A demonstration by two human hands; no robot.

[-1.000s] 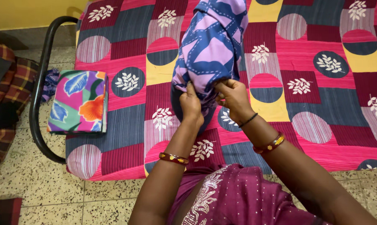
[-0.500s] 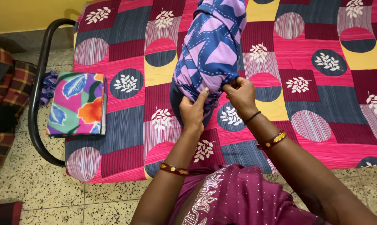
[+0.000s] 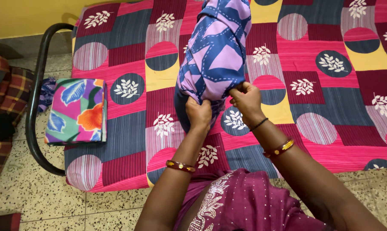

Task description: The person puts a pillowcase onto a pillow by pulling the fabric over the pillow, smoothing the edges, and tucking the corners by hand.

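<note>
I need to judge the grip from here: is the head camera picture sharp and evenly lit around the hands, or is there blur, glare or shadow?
Head view: sharp and evenly lit, no glare; left hand and right hand crisp on the blue-and-lilac cover; only a soft shadow beneath it on the bedspread.

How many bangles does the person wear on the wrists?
2 bangles: one red and gold bangle on the left wrist, one red and gold bangle on the right forearm. A thin black band also circles the right wrist.
</note>
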